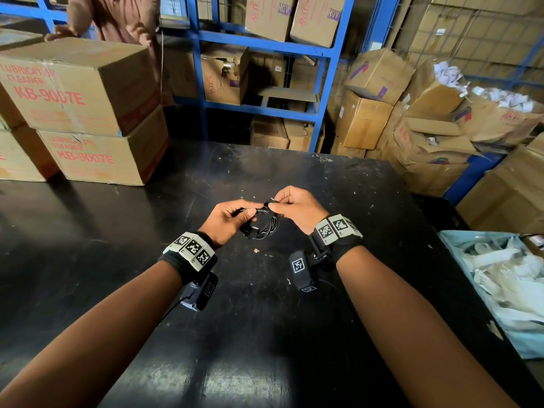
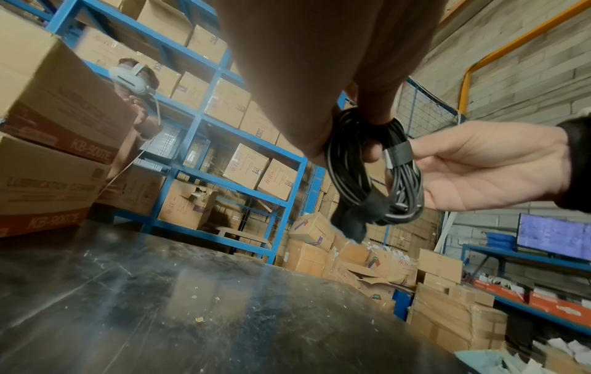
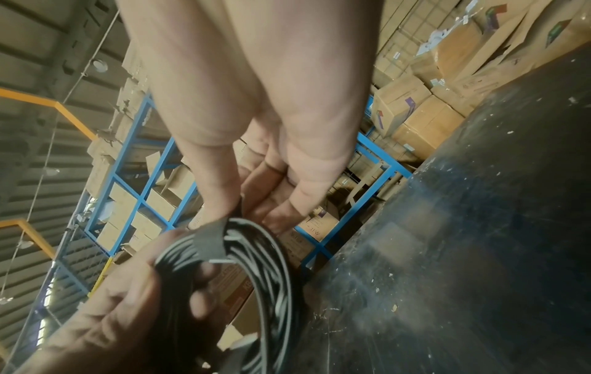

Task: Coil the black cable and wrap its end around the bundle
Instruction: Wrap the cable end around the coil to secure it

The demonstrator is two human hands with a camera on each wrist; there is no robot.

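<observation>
— Head view first: where is the cable?

— The black cable (image 1: 263, 226) is already wound into a small bundle of loops, held up just above the black table (image 1: 294, 319), between the two hands. It does not rest on the tabletop.

— What is the left hand doing?

— The left hand (image 1: 228, 220) grips the top of the bundle, fingers curled round the loops and thumb on the near side. From the right wrist camera you see its fingers (image 3: 201, 286) poking through the middle of the coil.

— And the right?

— The right hand (image 1: 295, 209) pinches something small and dark at the top of the bundle, right beside the left fingertips. From its own wrist camera, thumb and fingers close on a flat dark strap (image 3: 212, 240) that crosses over the loops.

— Is it the cable's end or a separate strap?

— I cannot tell. The left wrist camera shows a dark band (image 2: 398, 153) round one side of the coil, and a second dark, fuzzy tab (image 2: 355, 220) hanging off the lower edge.

— Anything else around?

— Two stacked cardboard boxes (image 1: 88, 113) with red print sit at the far left of the table. Blue shelving (image 1: 265, 45) full of cartons stands behind. Another person (image 1: 117, 16) stands beyond the boxes, and a pale blue bin (image 1: 471, 287) of white packets sits at the right.
</observation>
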